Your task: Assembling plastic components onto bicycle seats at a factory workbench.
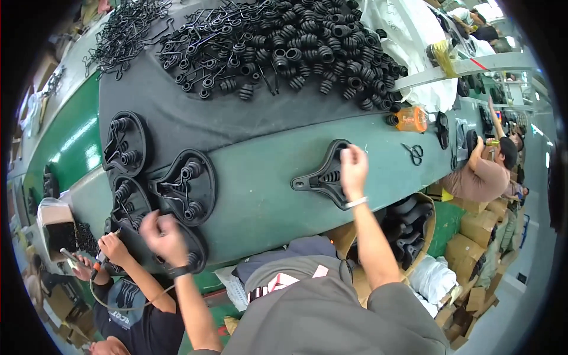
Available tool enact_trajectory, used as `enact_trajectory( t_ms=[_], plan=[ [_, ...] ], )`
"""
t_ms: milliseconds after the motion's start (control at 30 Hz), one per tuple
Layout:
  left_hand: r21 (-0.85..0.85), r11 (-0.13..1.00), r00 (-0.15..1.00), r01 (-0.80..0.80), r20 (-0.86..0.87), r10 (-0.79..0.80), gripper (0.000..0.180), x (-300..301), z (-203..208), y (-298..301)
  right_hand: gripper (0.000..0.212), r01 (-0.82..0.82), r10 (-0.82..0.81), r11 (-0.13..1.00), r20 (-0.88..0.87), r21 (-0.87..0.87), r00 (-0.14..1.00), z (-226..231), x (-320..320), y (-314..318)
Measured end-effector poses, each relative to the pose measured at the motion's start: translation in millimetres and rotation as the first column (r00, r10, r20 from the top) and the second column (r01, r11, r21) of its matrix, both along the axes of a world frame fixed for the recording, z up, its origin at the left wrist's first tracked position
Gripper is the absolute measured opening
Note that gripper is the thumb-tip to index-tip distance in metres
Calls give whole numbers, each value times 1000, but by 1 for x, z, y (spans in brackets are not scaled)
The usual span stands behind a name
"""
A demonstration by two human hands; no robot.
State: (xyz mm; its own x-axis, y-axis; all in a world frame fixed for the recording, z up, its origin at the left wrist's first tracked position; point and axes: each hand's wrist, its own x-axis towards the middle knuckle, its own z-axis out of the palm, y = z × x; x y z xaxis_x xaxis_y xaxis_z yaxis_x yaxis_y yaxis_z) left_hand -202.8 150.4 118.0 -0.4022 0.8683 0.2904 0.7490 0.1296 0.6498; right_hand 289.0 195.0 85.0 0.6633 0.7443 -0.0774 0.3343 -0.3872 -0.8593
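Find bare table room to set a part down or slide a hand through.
Widest: green tabletop between the left group of black saddle shells and the lone shell by the right hand. Smaller: between that hand and the scissors. Crowded: far side, under heaped black bellows; left end, shells close together.

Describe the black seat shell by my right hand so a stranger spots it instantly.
Start at the green worktable. Just right of the picture's middle lies the black seat shell, narrow nose pointing left, partly hidden by your right hand. Unlike the shells clustered at left, it sits on its own.
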Motion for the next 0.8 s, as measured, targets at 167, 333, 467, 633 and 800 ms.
enact_trajectory(
  t_ms=[167,333,467,633,800],
  plan=[
    [-397,509,606,764,169,-777,90,252,-60,6,69,5,-134,924,-310,-383,941,-99,153,-61],
    [-560,447,591,698,97,-801,81,327,-81,2,76,-181,45,923,-374,-340,926,-89,120,-69],
    [-536,498,621,682,65,-781,77,301,-78,0,92,-282,145,894,-372,-348,917,-92,98,-72],
    [-579,521,672,628,66,-737,75,232,-75,-44,104,-458,265,738,-412,-495,872,-65,30,-70],
    [-566,591,753,575,83,-653,73,192,-73,-85,100,-474,523,741,-36,-476,852,-22,-40,-75]
  ],
)
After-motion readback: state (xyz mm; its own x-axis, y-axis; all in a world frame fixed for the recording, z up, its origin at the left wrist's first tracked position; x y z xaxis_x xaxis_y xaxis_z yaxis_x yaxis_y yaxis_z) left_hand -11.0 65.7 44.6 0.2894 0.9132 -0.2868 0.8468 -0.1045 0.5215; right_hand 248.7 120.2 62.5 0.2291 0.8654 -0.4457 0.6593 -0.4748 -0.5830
